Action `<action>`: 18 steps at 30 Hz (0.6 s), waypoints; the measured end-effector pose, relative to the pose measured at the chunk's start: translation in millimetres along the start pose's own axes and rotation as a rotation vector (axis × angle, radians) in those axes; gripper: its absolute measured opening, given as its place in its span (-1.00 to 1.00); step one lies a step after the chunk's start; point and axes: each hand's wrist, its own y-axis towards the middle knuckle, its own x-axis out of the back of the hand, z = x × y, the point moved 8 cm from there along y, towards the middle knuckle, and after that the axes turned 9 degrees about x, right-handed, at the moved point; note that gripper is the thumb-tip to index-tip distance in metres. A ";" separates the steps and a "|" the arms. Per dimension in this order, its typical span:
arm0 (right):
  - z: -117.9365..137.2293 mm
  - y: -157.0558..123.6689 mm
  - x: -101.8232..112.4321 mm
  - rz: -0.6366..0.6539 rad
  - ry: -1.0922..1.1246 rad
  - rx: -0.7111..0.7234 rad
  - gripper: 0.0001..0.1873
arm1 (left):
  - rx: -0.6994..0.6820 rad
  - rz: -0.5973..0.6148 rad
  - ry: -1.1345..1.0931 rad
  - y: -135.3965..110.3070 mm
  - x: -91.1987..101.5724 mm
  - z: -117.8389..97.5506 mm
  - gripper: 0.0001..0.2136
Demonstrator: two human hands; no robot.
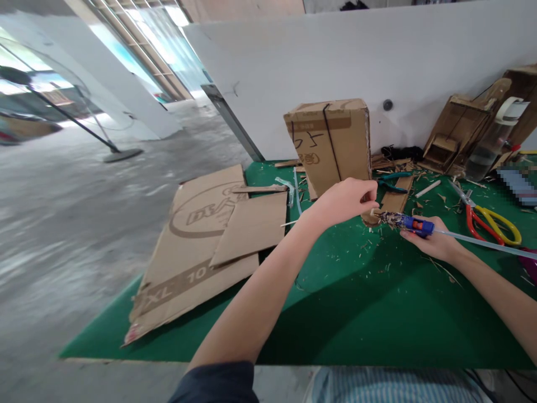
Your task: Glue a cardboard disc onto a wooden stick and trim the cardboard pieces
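Observation:
My right hand (432, 238) is wrapped round a blue hot glue gun (419, 225), whose front end is covered in brown scraps and points left. A long translucent glue stick (482, 242) runs out of its back. Close to the nozzle, my left hand (350, 198) is closed with its fingers bent down; what they pinch is too small to make out. Just below those fingertips shows a small rounded brown cardboard piece (370, 218). Behind the left hand stands a tall cardboard box (331, 143) with black lines on it.
Flat cardboard sheets (197, 235) lie on the left of the green table (335, 330). On the right are scissors (486, 221) with red and yellow handles, teal-handled pliers (392, 183), a clear bottle (489, 148), a phone (520, 184) and a cardboard construction (451, 131). Scraps litter the surface.

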 end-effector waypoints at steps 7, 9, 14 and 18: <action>-6.8 -1.2 -2.0 -0.008 0.047 -0.025 -0.70 | 0.018 -0.014 0.039 -0.3 1.0 1.1 -0.88; -8.0 -1.0 0.3 -0.034 0.045 -0.026 -0.71 | 0.031 -0.024 0.044 0.4 2.1 4.4 -0.87; -14.6 0.4 7.3 -0.097 0.020 -0.034 -0.70 | 0.091 -0.044 -0.010 4.4 3.6 21.1 -0.87; -23.7 0.2 11.7 -0.142 -0.045 -0.050 -0.69 | 0.130 -0.054 -0.057 7.3 2.8 32.7 -0.85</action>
